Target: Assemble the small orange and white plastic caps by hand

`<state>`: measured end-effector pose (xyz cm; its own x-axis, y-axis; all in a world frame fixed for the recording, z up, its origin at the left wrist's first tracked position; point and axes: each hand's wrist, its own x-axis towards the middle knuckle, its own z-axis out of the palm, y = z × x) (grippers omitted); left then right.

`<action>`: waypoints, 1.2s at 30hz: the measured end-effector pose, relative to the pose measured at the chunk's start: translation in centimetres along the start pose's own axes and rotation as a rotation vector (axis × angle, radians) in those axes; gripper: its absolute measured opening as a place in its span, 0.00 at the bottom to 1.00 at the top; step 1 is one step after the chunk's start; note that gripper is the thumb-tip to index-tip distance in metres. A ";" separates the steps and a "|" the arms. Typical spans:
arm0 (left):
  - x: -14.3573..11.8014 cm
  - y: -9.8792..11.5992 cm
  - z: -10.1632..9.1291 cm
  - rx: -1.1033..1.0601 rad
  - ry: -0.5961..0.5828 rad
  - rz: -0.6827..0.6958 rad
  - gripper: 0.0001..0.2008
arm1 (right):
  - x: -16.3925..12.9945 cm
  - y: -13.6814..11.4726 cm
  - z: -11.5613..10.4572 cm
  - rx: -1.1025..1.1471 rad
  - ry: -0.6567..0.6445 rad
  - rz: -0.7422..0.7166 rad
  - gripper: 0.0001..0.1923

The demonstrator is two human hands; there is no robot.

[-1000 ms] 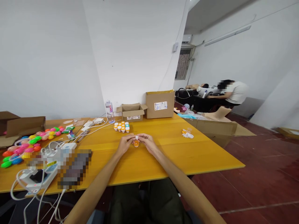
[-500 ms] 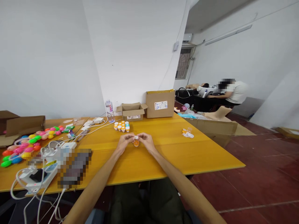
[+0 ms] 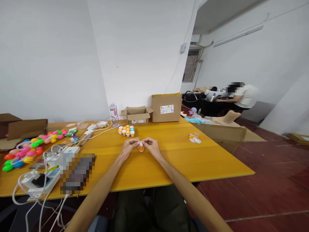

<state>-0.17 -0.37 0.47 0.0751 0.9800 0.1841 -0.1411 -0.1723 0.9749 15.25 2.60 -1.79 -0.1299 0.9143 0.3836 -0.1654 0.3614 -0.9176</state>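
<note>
Between the fingertips of my left hand (image 3: pixel 129 147) and my right hand (image 3: pixel 151 147) is a small white plastic piece (image 3: pixel 141 143), pinched from both sides. Just below it, on the table, an orange round part (image 3: pixel 141 149) shows; whether the two touch I cannot tell. Beyond my hands stands a tight group of several small white tubs (image 3: pixel 126 130) with orange or teal lids. Off to the right lies a little pile of white and orange loose parts (image 3: pixel 194 138).
On the yellow table (image 3: pixel 193 164) are an open carton (image 3: pixel 137 116), a closed carton (image 3: pixel 166 108) and a water bottle (image 3: pixel 114 115). At left are a cabled power strip (image 3: pixel 51 174), a blurred dark device (image 3: pixel 78 174) and colourful balls (image 3: pixel 29 151). A person (image 3: pixel 245 96) sits far right.
The white piece between my fingertips has turned and now shows an openwork face above the orange part. My hands hold nearly the same place; the view has shifted slightly.
</note>
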 end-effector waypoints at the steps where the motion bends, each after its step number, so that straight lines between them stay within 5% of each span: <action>1: 0.0 -0.1 0.0 -0.019 0.015 0.005 0.12 | 0.0 0.0 0.1 0.011 0.002 0.006 0.12; 18: -0.2 -0.1 0.8 0.036 0.089 0.183 0.12 | -0.5 -0.5 0.9 0.101 -0.050 0.028 0.15; 36: -0.4 -0.2 1.6 0.005 0.150 0.181 0.13 | -0.9 -0.9 1.1 0.161 -0.051 0.131 0.19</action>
<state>1.37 -0.87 0.44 -0.0986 0.9369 0.3354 -0.1340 -0.3465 0.9284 14.44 1.26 -1.14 -0.2091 0.9397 0.2706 -0.2971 0.2026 -0.9331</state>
